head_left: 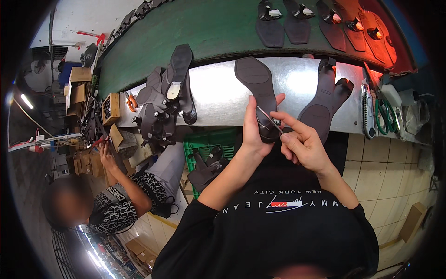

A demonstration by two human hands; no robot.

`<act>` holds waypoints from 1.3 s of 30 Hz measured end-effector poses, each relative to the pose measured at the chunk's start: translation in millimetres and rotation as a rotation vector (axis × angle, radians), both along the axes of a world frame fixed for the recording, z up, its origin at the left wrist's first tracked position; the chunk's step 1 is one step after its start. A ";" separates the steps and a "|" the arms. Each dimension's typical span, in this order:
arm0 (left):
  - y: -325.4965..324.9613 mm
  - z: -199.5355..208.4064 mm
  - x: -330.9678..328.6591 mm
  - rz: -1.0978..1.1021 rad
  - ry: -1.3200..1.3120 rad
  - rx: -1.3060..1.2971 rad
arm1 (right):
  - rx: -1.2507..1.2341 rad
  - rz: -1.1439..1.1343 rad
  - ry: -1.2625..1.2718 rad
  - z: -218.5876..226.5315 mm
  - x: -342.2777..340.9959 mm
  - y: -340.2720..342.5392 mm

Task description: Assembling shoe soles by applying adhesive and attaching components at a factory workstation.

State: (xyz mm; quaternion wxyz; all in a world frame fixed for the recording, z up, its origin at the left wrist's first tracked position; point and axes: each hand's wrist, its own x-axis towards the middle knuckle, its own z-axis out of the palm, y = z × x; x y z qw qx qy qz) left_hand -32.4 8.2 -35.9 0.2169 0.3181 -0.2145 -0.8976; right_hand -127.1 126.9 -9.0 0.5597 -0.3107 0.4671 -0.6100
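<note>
My left hand (pixel 253 132) is wrapped round the heel end of a dark brown shoe sole (pixel 254 76), whose underside faces up and whose toe points away from me. Beside the heel, my right hand (pixel 304 142) pinches a thin, pale, rod-like piece (pixel 264 113). It lies slantwise across the heel end; its exact kind is too small to tell. Part of the heel is hidden by my fingers. Right of my hands, two more heeled soles (pixel 318 111) lie overlapping on the metal bench (pixel 211 88).
A heap of heeled soles (pixel 155 107) covers the bench's left part, near orange-handled pliers (pixel 132 102). A utility knife (pixel 368 114) and green-handled scissors (pixel 386 115) lie right. More soles (pixel 297 30) line the green surface (pixel 209 30) behind. A co-worker (pixel 121 204) sits left, by a green crate (pixel 227 149).
</note>
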 end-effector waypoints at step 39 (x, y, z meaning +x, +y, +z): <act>-114.3 58.9 88.0 0.424 -0.594 -1.085 | -0.061 -0.160 -0.390 -9.7 -31.8 2.0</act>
